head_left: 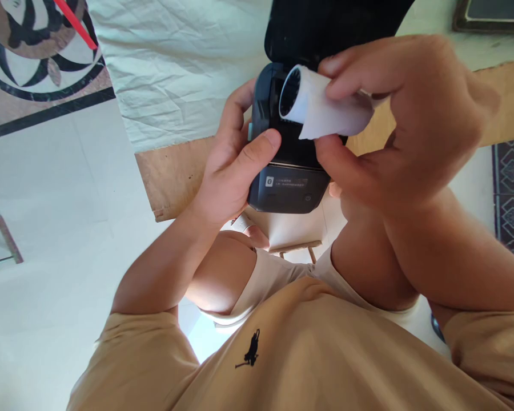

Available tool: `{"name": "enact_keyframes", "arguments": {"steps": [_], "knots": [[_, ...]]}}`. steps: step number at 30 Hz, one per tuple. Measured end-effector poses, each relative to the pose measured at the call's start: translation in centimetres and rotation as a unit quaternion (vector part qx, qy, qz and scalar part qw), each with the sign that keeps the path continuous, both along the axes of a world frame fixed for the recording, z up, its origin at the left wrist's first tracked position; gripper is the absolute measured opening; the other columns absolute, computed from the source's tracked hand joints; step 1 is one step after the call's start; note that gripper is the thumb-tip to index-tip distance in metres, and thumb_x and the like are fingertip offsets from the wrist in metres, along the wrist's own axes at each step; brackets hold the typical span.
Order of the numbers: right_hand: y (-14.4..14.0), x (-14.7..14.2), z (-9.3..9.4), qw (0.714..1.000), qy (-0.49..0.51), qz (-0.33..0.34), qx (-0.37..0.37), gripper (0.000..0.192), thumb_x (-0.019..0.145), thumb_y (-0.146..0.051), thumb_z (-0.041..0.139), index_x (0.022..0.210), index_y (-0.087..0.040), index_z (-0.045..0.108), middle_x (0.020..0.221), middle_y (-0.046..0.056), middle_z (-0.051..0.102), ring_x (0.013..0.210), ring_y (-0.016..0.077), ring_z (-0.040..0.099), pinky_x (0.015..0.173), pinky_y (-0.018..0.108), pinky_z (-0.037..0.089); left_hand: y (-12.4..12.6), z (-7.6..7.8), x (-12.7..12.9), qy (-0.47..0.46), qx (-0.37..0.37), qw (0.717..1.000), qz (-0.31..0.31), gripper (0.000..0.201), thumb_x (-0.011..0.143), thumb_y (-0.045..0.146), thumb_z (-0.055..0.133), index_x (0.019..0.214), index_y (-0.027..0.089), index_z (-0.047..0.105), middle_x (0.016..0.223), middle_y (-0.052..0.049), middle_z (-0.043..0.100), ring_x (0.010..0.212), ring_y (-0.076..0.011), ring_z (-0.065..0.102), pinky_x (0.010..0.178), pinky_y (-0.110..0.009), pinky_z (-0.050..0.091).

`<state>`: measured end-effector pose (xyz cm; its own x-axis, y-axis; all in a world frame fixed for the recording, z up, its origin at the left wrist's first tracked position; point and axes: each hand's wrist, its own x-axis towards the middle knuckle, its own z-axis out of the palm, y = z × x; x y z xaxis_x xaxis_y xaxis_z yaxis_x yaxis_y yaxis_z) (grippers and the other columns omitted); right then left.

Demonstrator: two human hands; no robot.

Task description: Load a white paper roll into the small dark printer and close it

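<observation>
1. At far left, a small rack with metal bars and brownish end pieces (8, 240) sits on the pale floor, below a round black, white and brown stone floor pattern (53, 71); a narrow bright red strip (77, 25) crosses that pattern.
2. Next comes a creased pale green cloth (180, 74) over a light brown wooden board (175, 182), whose edge shows bare.
3. The left hand (235, 162) is closed around the left side of a black, round-cornered plastic device (295, 151), thumb on its near face; some fingers are hidden behind.
4. The device is held up before the board's edge, its black lid (329, 28) swung open.
5. A white paper roll (319, 103) is over the open compartment, hollow end facing left, loose edge hanging down. Whether it touches the compartment, I cannot tell.
6. The right hand (415, 125) pinches this roll, thumb below and fingertips above, parted by its thickness.
7. At far right lies a dark patterned tile strip (512, 200).
</observation>
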<state>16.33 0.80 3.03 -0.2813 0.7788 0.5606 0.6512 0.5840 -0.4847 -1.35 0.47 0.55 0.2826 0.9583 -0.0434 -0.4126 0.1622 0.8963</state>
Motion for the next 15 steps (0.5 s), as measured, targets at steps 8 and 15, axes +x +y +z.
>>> {"name": "enact_keyframes", "arguments": {"steps": [8,15], "knots": [[-0.1,0.4,-0.9,0.998,-0.025,0.017,0.059,0.009,0.077,-0.018,0.057,0.082,-0.024,0.060,0.101,0.000,0.069,0.090,0.0150,0.063,0.081,0.034,0.048,0.0,0.1,0.3,-0.012,-0.022,1.000,0.006,0.026,0.085,0.037,0.064,0.106,0.023,0.059,0.094,-0.001,0.068,0.087,-0.0180,0.065,0.072,-0.027,0.051],[-0.4,0.5,-1.1,0.998,0.027,0.054,-0.023,0.010,0.074,-0.038,0.063,0.078,-0.029,0.064,0.095,-0.004,0.066,0.090,0.0165,0.059,0.088,0.042,0.045,0.6,-0.9,-0.6,0.012,0.026,0.999,-0.033,0.043,0.071,0.029,0.078,0.111,0.030,0.062,0.099,0.000,0.068,0.093,-0.0198,0.061,0.082,-0.031,0.051]]}}
